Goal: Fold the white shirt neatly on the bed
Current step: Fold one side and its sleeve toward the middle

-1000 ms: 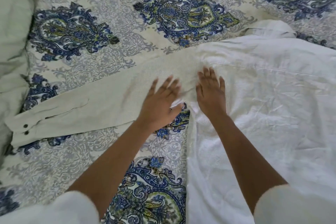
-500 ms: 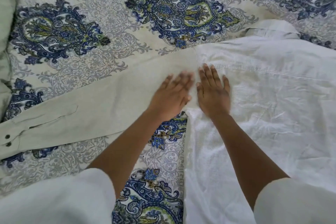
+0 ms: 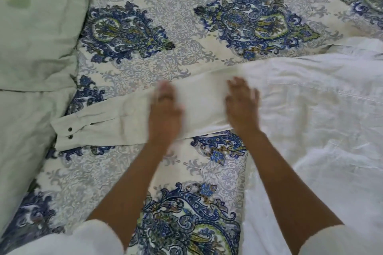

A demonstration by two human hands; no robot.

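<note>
Half a second ago your hands lay side by side where the sleeve meets the body of the white, crinkled cotton shirt (image 3: 310, 130). Now your left hand (image 3: 165, 114) has slid outward along the long outstretched sleeve (image 3: 203, 105) toward the buttoned cuff (image 3: 68, 132), so the two hands are well apart. I read that as a smoothing stroke: you are still flattening the sleeve, and no fold has been made. The shirt is spread on the cream bedspread printed with blue paisley medallions (image 3: 165, 64), its body to your right and the sleeve running left. The cuff ends just beside the rumpled pale green bedding (image 3: 35, 47). Your left hand is motion-blurred, but it appears palm down on the middle of the sleeve with the fingers straight and gripping nothing. Your right hand (image 3: 241, 107) lies flat near the shoulder seam, fingers extended and slightly spread, pressing the cloth rather than pinching it, probably to anchor it. Once the sleeve lies flat, folding it across the body looks like the next step.
</note>
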